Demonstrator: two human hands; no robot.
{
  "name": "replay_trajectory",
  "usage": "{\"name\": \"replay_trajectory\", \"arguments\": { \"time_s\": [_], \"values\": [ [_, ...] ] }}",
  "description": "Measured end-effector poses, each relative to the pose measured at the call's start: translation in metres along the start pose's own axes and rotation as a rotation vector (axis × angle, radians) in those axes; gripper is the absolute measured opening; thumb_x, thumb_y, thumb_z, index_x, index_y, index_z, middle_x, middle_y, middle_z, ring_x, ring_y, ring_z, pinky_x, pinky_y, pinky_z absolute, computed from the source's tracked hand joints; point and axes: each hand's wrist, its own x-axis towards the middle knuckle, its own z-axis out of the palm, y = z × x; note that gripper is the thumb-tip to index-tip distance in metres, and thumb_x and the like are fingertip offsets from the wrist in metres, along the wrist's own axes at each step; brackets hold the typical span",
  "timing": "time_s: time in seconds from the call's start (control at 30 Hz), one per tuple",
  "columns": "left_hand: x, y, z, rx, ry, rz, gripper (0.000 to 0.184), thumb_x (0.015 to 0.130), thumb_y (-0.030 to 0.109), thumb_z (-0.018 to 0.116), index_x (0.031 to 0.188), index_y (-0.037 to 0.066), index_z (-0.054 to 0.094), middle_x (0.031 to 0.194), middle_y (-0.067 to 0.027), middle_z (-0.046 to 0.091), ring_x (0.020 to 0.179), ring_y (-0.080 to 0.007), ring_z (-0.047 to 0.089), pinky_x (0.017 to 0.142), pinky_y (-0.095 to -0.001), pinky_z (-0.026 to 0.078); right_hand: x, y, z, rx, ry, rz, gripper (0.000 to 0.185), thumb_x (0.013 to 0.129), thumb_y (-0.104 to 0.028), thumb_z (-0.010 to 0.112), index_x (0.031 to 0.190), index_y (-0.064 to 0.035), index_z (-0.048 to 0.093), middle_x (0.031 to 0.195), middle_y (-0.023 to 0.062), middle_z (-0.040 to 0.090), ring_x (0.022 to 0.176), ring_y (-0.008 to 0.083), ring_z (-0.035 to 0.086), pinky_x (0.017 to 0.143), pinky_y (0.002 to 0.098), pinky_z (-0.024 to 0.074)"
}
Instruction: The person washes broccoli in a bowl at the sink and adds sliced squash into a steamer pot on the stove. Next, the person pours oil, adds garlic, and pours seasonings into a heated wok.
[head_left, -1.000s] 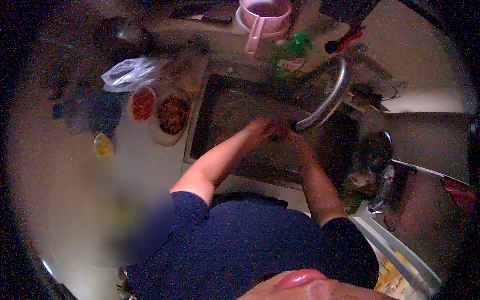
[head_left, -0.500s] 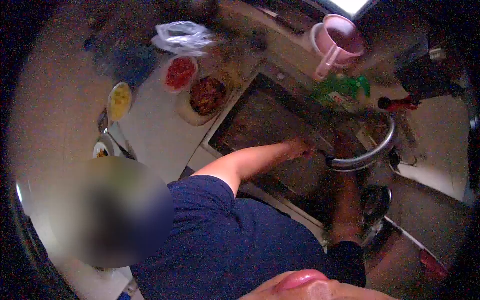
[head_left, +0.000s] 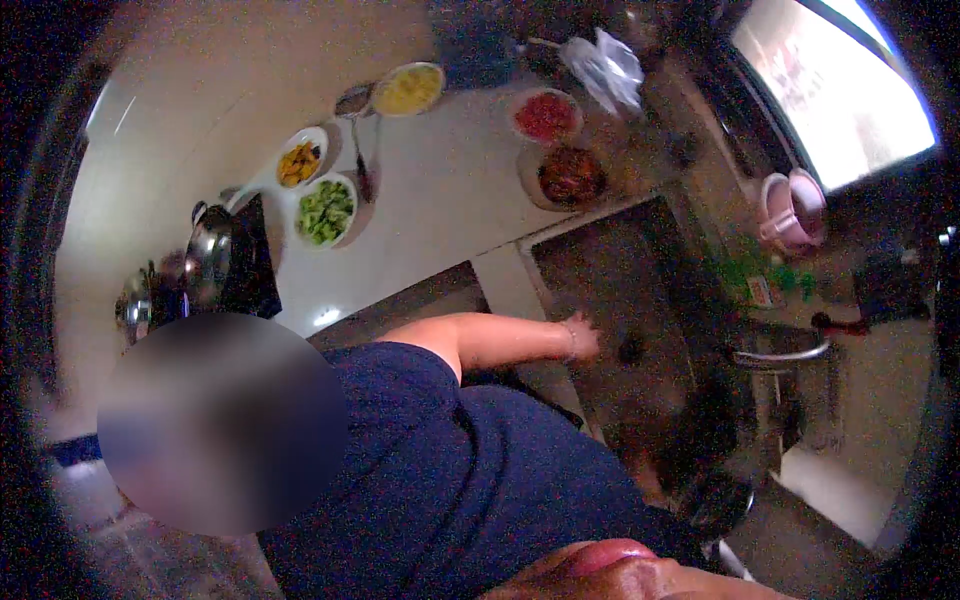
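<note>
My left hand (head_left: 583,338) is over the near edge of the dark sink (head_left: 620,270), its fingers apart and nothing visible in them. A bracelet or band circles that wrist. Of my right arm only a dim patch shows low over the sink's near right part; the hand is lost in shadow. The curved metal faucet (head_left: 785,354) stands at the sink's far right side, away from my left hand.
Left of the sink, the counter (head_left: 430,200) holds plates of green pieces (head_left: 326,210), orange pieces (head_left: 300,163), yellow pieces (head_left: 408,90), red food (head_left: 547,117) and dark red food (head_left: 571,177). Pink cups (head_left: 795,212) and a green bottle (head_left: 765,285) stand beyond the sink.
The view has swung left, bringing more plates and pots into sight. My left hand has come away from the faucet end, where both hands were together; my right hand has dropped into shadow.
</note>
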Motion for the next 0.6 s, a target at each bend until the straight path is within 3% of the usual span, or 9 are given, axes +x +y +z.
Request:
{"name": "replay_trajectory", "arguments": {
  "time_s": [0.07,0.17,0.27,0.33,0.43,0.6],
  "values": [
    [-0.038,-0.003,0.007,0.146,0.000,-0.078,0.037,0.073,0.030,0.058,0.105,0.012,0.057,0.097,-0.0098,0.060,0.095,-0.0257,0.056,0.090,-0.0528,0.032,-0.021,0.003,0.032,-0.112,-0.083,0.062,0.029,0.080,-0.027,0.055,0.101,-0.0063,0.052,0.101,0.0122,0.056,0.089,0.0301,0.053,0.075,0.0425,0.0442],
    [-0.086,-0.013,0.016,-0.102,0.161,-0.080,0.035,0.073,0.032,0.057,0.103,0.012,0.057,0.098,-0.0092,0.060,0.097,-0.0260,0.054,0.093,-0.0554,0.025,-0.030,-0.010,0.071,-0.241,-0.186,0.035,0.028,0.080,-0.026,0.055,0.099,-0.0061,0.053,0.100,0.0124,0.056,0.088,0.0305,0.054,0.074,0.0429,0.0445],
    [-0.152,-0.025,0.048,-0.155,0.473,0.025,0.036,0.074,0.033,0.057,0.102,0.011,0.056,0.095,-0.0087,0.060,0.094,-0.0271,0.055,0.092,-0.0536,0.027,-0.043,-0.062,0.126,-0.320,-0.306,-0.065,0.027,0.080,-0.026,0.056,0.098,-0.0058,0.054,0.100,0.0126,0.057,0.087,0.0308,0.054,0.073,0.0432,0.0448],
    [-0.193,-0.028,0.057,-0.271,0.576,-0.020,0.037,0.074,0.033,0.057,0.103,0.010,0.055,0.094,-0.0094,0.060,0.093,-0.0269,0.055,0.091,-0.0513,0.029,-0.044,-0.090,0.162,-0.202,-0.426,-0.074,0.026,0.079,-0.025,0.056,0.097,-0.0057,0.055,0.099,0.0127,0.057,0.086,0.0310,0.055,0.073,0.0435,0.0451],
    [-0.263,-0.053,0.091,-0.371,0.630,-0.116,0.037,0.075,0.031,0.056,0.105,0.009,0.053,0.098,-0.0115,0.059,0.096,-0.0276,0.054,0.091,-0.0507,0.030,-0.085,-0.092,0.214,0.295,-0.520,0.114,0.024,0.079,-0.027,0.055,0.094,-0.0083,0.057,0.090,0.0110,0.061,0.078,0.0319,0.058,0.067,0.0421,0.0462],
    [-0.395,-0.111,0.191,-0.571,0.847,-0.366,0.036,0.076,0.027,0.056,0.104,0.004,0.054,0.099,-0.0147,0.058,0.095,-0.0303,0.053,0.084,-0.0429,0.038,-0.085,-0.036,0.278,-1.131,-0.067,-0.394,0.019,0.078,-0.023,0.055,0.088,-0.0082,0.061,0.082,0.0117,0.062,0.074,0.0273,0.059,0.065,0.0361,0.0468]
  ]
}}
